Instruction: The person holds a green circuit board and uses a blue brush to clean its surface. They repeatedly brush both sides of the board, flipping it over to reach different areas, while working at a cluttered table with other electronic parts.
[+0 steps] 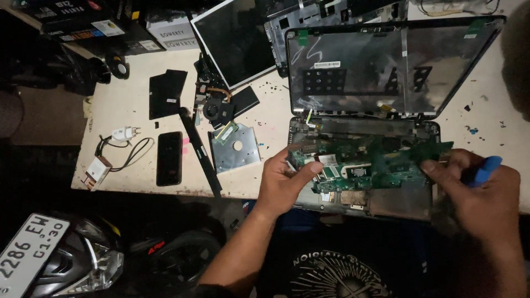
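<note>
Two hands grip one green circuit board (375, 163): left hand (284, 179) at nine o'clock, right hand (475, 190) at three. Fingers pinch its edges; likely light, stiff, fragile.

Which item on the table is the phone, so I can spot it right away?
Start at the open laptop on the table, then look left past the silver drive and the long black bar. The phone lies flat there: a glossy black slab, right of the white charger.
</note>
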